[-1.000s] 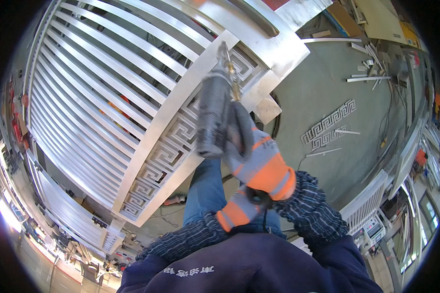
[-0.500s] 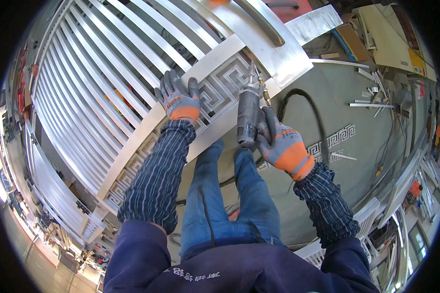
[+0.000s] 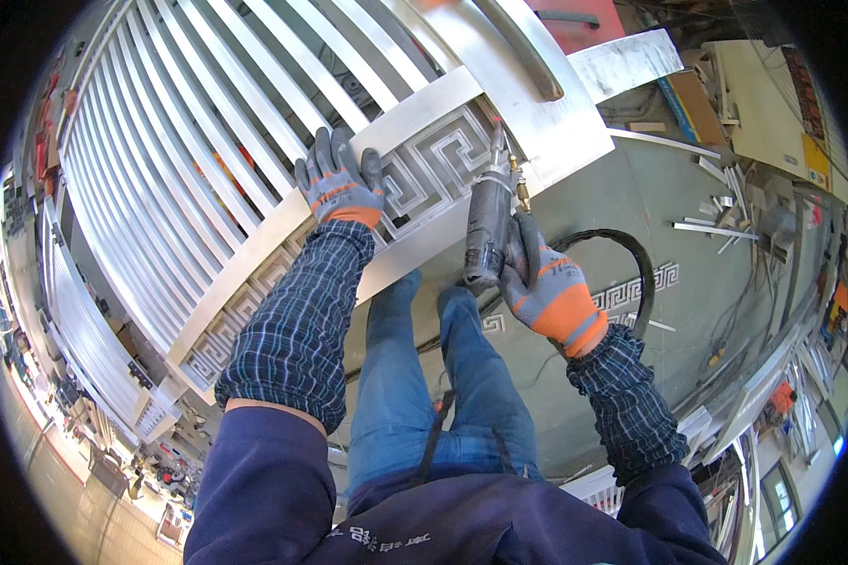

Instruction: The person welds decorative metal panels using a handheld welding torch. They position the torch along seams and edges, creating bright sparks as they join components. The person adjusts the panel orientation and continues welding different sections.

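My left hand (image 3: 346, 179), in a grey and orange work glove, lies flat with fingers stretched across the frame rail of a silver metal gate panel (image 3: 240, 256). The gloved right hand (image 3: 554, 282) is closed round the handle side of a dark cylindrical welding torch (image 3: 486, 226). Most of its grip is hidden by the fingers. The torch has a narrow nozzle, a brass fitting (image 3: 522, 193) and a small red spot at its tip. That tip sits at the corner of the panel's key-pattern insert (image 3: 435, 160). Whether it touches the metal I cannot tell.
A thick black hose (image 3: 646, 273) loops beside my right hand. Key-pattern pieces (image 3: 636, 287) lie on the grey-green surface. Metal offcuts (image 3: 716, 226) are scattered at the right. A second slatted panel (image 3: 89, 325) stands at the left, and a curved dark handle (image 3: 521, 52) lies at the top.
The view has shifted a little. The torch and my right hand appear slightly further right, and the hose loop has swung lower and wider. My left hand stays on the rail.
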The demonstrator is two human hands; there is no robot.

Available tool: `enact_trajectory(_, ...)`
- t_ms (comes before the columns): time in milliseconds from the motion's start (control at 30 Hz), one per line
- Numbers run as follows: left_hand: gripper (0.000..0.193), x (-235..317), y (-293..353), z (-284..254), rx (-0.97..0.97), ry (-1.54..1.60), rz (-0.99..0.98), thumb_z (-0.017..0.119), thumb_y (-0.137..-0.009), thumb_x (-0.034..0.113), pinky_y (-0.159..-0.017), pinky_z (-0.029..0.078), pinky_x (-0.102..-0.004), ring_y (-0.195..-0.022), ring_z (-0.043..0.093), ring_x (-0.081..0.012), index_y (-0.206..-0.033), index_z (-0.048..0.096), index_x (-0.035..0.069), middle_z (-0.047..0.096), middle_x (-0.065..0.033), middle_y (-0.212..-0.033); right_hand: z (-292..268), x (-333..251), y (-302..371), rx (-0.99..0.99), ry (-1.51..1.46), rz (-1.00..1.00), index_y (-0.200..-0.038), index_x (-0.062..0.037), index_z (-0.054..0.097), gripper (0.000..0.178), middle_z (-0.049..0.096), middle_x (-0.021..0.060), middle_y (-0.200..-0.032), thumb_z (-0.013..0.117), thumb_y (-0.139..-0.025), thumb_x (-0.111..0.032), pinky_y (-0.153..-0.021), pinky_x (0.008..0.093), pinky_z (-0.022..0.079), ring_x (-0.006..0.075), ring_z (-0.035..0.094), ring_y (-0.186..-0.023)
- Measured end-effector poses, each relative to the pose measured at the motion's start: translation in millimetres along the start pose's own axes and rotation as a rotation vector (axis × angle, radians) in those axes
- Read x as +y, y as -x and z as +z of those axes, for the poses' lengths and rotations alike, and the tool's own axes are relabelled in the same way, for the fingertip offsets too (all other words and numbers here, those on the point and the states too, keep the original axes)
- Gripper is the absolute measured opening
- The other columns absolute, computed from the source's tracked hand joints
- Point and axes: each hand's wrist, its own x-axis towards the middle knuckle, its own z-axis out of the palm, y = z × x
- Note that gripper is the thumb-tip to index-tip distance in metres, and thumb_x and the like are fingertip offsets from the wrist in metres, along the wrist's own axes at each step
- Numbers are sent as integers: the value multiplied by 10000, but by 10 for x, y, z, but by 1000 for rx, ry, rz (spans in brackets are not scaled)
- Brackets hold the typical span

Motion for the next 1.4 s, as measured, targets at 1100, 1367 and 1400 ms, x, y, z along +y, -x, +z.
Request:
enact_trajectory(1100, 678, 11, 0, -18, -41, -40, -39, 402, -1032, 546, -1279, 142, -528, -1521, 309, -305, -1533, 462, 92, 366, -161, -1626, -36, -11, -203, 21, -185, 4, -1393, 79, 438, 586, 670, 322, -1106, 654, -910, -172, -888, 483, 531, 476, 672, -1046)
enact_trajectory(1367, 711, 28, 0, -34, -82, -63, -45, 374, -1032, 564, -1285, 120, -514, -1537, 280, -288, -1561, 426, 91, 355, -142, -1637, -27, 39, -156, 33, -167, -4, -1393, 78, 443, 581, 678, 317, -1097, 651, -911, -169, -886, 482, 532, 472, 677, -1042)
enact_trajectory(1400, 716, 31, 3, -52, -83, -53, -49, 372, -1032, 567, -1286, 118, -512, -1538, 278, -288, -1565, 421, 91, 355, -142, -1637, -22, 43, -146, 38, -160, -5, -1393, 75, 444, 576, 679, 316, -1094, 648, -911, -165, -884, 483, 532, 474, 677, -1039)
